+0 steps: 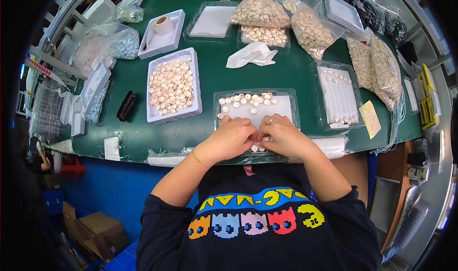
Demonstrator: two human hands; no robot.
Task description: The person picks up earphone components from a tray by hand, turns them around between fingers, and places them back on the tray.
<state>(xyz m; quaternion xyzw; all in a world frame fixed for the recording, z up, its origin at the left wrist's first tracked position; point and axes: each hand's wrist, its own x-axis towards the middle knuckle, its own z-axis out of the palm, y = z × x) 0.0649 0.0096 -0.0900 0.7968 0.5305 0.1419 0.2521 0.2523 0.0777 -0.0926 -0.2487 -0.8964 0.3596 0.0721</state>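
In front of me lies a transparent plastic tray (296,110) with a white liner (284,102). Small round cream-coloured caps (245,98) sit scattered along its far side, and a few more caps (255,148) show at the near edge under my fingers. My left hand (233,134) and my right hand (281,133) meet over that near edge, thumbs and fingertips drawn together and almost touching. What the fingertips pinch is hidden by the fingers. A ring shows on the right hand, a thin bracelet on the left wrist.
A white tray (151,111) full of similar caps stands to the left, beside a black object (126,106). Another transparent tray (339,95) holds caps at right, near a paper tag (370,119). Bags of caps (260,10) and a crumpled tissue (251,55) lie farther back.
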